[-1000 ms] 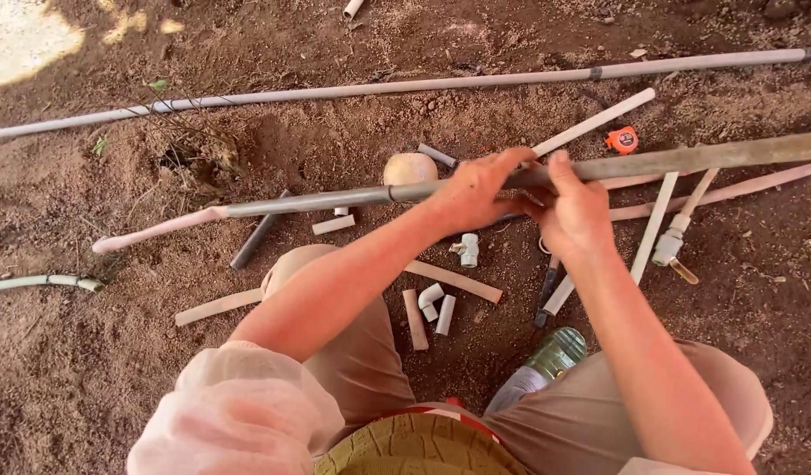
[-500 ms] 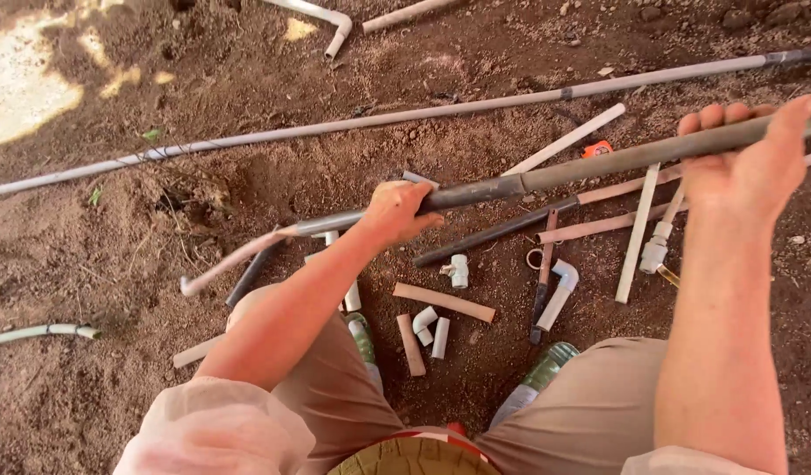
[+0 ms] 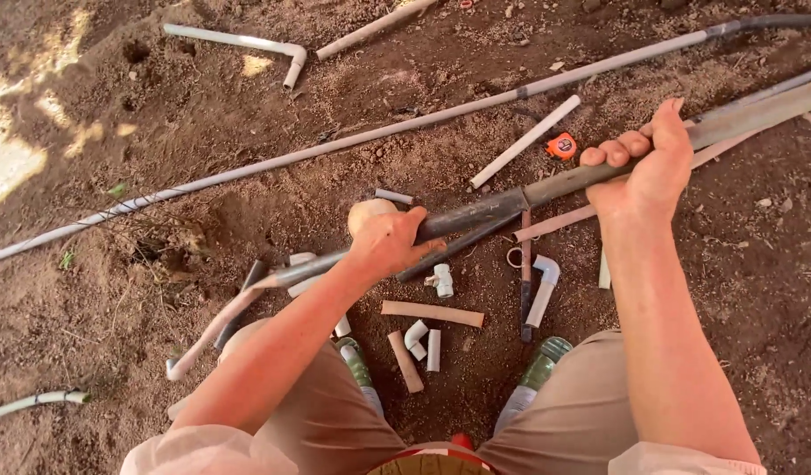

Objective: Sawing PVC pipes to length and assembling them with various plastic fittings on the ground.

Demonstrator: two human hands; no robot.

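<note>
2 hands on 1 long grey pipe above the dirt.
I see my left hand (image 3: pixel 390 242) and right hand (image 3: pixel 645 167) both clamped round the grey pipe (image 3: pixel 485 211); 2 green bottles (image 3: pixel 539 368) by my knees, contents unclear.

I count two hands, left (image 3: pixel 390 242) and right (image 3: pixel 645 167), one dark pipe (image 3: pixel 485 211) gripped, one orange tape measure (image 3: pixel 561 146) at one o'clock, two green bottles (image 3: pixel 541 369), three white elbow fittings (image 3: pixel 415 336).

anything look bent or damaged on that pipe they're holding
Yes. The dark pipe held by the left hand and right hand is straight between the grips, but its pale left end droops in a curve toward the dirt, looking softened or warped.
</note>
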